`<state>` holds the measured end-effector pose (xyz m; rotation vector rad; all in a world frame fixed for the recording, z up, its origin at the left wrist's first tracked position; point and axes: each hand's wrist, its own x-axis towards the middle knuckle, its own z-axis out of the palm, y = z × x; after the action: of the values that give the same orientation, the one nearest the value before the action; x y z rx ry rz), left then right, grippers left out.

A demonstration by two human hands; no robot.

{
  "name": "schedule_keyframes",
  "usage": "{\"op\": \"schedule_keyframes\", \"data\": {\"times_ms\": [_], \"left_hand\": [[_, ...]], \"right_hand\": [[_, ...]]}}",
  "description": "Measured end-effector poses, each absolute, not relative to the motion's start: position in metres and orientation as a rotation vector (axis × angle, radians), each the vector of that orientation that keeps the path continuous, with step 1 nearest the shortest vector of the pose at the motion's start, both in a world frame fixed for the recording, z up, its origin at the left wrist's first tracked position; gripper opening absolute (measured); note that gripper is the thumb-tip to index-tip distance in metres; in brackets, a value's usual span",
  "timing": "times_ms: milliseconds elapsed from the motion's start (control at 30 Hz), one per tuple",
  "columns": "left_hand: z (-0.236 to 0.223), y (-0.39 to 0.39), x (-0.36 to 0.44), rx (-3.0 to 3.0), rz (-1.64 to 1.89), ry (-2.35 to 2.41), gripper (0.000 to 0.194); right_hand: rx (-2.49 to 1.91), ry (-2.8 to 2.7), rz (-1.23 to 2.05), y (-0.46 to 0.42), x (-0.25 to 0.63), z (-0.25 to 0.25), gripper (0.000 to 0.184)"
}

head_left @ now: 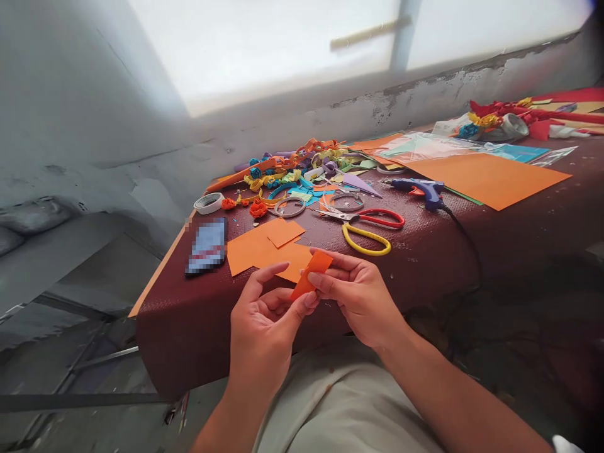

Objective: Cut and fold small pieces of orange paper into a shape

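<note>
Between my two hands, just over the table's front edge, is a small folded piece of orange paper [311,275]. My left hand [267,321] pinches its lower end between thumb and fingers, with the index finger raised away. My right hand [359,292] grips the upper end, thumb on the near face. Behind them lie flat orange paper pieces [252,247], with a smaller orange rectangle [286,233] on top. Scissors [361,225] with one red and one yellow handle rest partly spread beyond my right hand.
A phone-like object [206,246], blurred out, lies at left near a white tape roll [209,202]. A blue glue gun [422,189] trails its cord over the front edge. Colourful paper scraps [302,167] heap at the back; large orange sheets [491,176] lie at right on the dark red table [189,333].
</note>
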<state>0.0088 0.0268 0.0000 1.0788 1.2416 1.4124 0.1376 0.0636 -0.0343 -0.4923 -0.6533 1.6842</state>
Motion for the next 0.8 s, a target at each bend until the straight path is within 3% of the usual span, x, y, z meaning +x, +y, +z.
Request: {"op": "schedule_keyframes", "data": {"times_ms": [400, 800], "left_hand": [[-0.0025, 0.0246, 0.0112, 1.184, 1.439, 1.329, 0.051], [-0.0087, 0.0288, 0.0051, 1.093, 1.405, 1.241, 0.045]], "right_hand": [[-0.508, -0.683, 1.671, 0.0626, 0.1348, -0.0374, 0.025], [-0.529, -0.66, 1.71, 0.063, 0.1349, -0.0396, 0.031]]}}
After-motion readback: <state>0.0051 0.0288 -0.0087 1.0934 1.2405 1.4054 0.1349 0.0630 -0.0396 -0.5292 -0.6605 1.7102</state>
